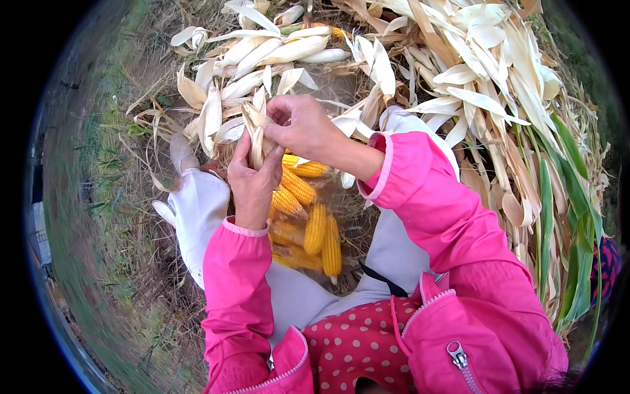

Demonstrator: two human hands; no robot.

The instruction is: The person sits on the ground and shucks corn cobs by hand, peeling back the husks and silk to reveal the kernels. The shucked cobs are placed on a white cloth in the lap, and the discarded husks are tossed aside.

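Observation:
An ear of corn in dry husk (256,130) is upright between my two hands. My left hand (253,180) wraps around its lower part. At its upper end, the fingers and thumb of my right hand (300,125) pinch the pale husk leaves. Whether kernels show on this ear is hidden by my fingers. Several bare yellow corn cobs (315,229) lie in a heap on the ground between my legs, just below my hands.
Ears still in husk (280,51) lie on the ground ahead, among loose husk leaves (209,118). To the right spreads a large pile of dry stalks and husks (487,98) with some green leaves (571,197). Dry grass (147,236) covers the ground on the left.

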